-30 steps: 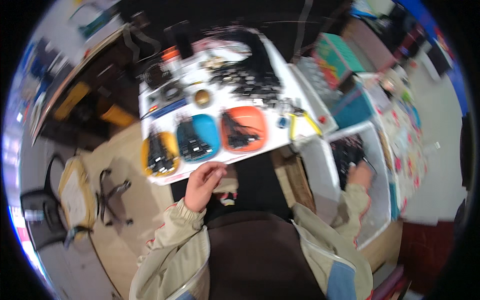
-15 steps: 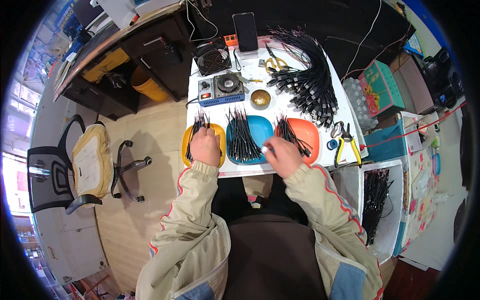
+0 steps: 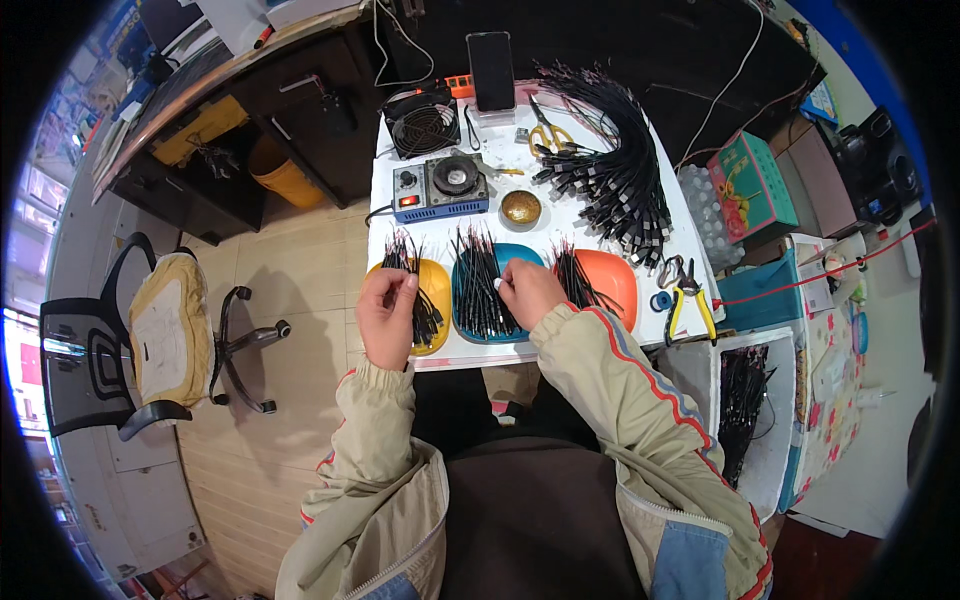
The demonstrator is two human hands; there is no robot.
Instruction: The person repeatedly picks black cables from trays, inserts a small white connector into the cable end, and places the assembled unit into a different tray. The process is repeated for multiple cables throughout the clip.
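Observation:
Three shallow trays stand side by side along the table's near edge, each with short black cables with stripped reddish ends. My left hand [image 3: 386,310] is over the left side of the yellow tray [image 3: 440,280], fingers curled and thumb pressed in beside its cables [image 3: 425,312]. What it pinches, if anything, is hidden. Over the blue tray [image 3: 522,252] my right hand [image 3: 532,290] has its fingertips together, with a small white thing at them, against the right side of the cable bunch [image 3: 482,285]. The orange tray [image 3: 615,280] holds another bunch [image 3: 572,272], untouched.
Behind the trays are a solder pot unit [image 3: 440,188], a round tin [image 3: 520,208], a fan [image 3: 425,128] and an upright phone [image 3: 491,75]. A large bundle of black USB cables [image 3: 620,170] lies far right, with yellow-handled pliers [image 3: 690,300] nearer. An office chair [image 3: 170,335] stands left.
My right hand has moved left, from beside the orange tray to the blue tray's cables. My left hand has shifted slightly left and nearer to me, turning thumb-up.

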